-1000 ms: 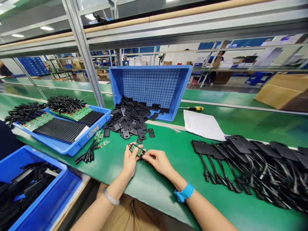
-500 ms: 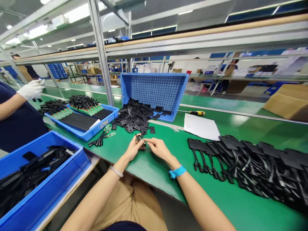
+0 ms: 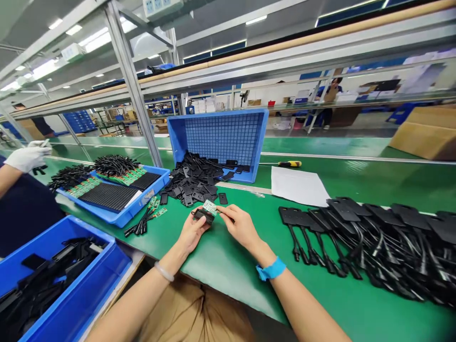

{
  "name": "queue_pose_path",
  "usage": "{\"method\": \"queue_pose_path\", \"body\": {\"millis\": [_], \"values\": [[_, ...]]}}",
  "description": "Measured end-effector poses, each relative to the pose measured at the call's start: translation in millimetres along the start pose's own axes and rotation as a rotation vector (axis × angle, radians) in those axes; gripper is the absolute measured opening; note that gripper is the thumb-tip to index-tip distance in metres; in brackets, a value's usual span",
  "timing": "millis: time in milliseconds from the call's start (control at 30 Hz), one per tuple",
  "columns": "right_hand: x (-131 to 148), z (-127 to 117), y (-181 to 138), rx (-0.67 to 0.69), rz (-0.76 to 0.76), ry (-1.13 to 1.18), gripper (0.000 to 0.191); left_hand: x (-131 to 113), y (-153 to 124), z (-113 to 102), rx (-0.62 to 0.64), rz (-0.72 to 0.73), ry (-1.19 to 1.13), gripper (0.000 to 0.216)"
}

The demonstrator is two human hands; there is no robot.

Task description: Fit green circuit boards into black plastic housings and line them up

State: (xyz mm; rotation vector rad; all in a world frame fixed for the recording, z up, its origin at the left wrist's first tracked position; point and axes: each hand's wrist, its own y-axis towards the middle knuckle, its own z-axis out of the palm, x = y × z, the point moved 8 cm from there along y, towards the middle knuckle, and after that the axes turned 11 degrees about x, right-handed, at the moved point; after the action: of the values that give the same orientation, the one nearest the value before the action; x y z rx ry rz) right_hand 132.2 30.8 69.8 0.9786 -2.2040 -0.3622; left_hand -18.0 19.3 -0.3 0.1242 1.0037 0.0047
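Over the green table [image 3: 228,266] my left hand [image 3: 192,231] is closed on a small black plastic shell [image 3: 203,215]. My right hand [image 3: 241,225] pinches a small green circuit board [image 3: 210,207] at the shell's upper right edge, tilted up out of it. Just beyond lies a pile of loose black shells [image 3: 194,178] spilling from a tipped blue crate [image 3: 221,137]. A few cabled green boards [image 3: 144,221] lie to the left of my hands.
A shallow blue tray [image 3: 117,192] of cabled boards and black trays sits at left, a blue bin [image 3: 53,280] of black parts near left. Finished black cabled pieces [image 3: 374,237] spread at right. A white sheet [image 3: 297,185], a screwdriver [image 3: 290,164]. A co-worker's gloved hand [image 3: 26,156] at far left.
The green board, seated in the shell a second ago, now stands tilted at the shell's edge in my right fingers. The view has shifted; the co-worker's gloved hand moved further left.
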Motion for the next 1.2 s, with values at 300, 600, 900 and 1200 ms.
{"method": "queue_pose_path", "body": {"millis": [300, 600, 900, 1200], "values": [[-16.4, -14.7, -3.0, -0.085, 0.06, 0.07, 0.029, -0.7, 55.8, 34.6, 0.252, -0.198, 0.008, 0.062], [-25.6, -4.8, -6.6, -0.03, 0.114, 0.068, 0.028, 18.3, 56.7, 38.5, 0.342, -0.262, -0.031, 0.059], [-11.5, 2.5, -10.6, -0.03, 0.174, 0.038, 0.024, 22.3, 46.1, 28.4, 0.162, -0.238, -0.022, 0.042], [-35.7, 20.6, -13.3, 0.215, 0.429, 0.271, 0.036, 18.1, 44.4, 29.6, 0.162, -0.209, 0.144, 0.051]]}}
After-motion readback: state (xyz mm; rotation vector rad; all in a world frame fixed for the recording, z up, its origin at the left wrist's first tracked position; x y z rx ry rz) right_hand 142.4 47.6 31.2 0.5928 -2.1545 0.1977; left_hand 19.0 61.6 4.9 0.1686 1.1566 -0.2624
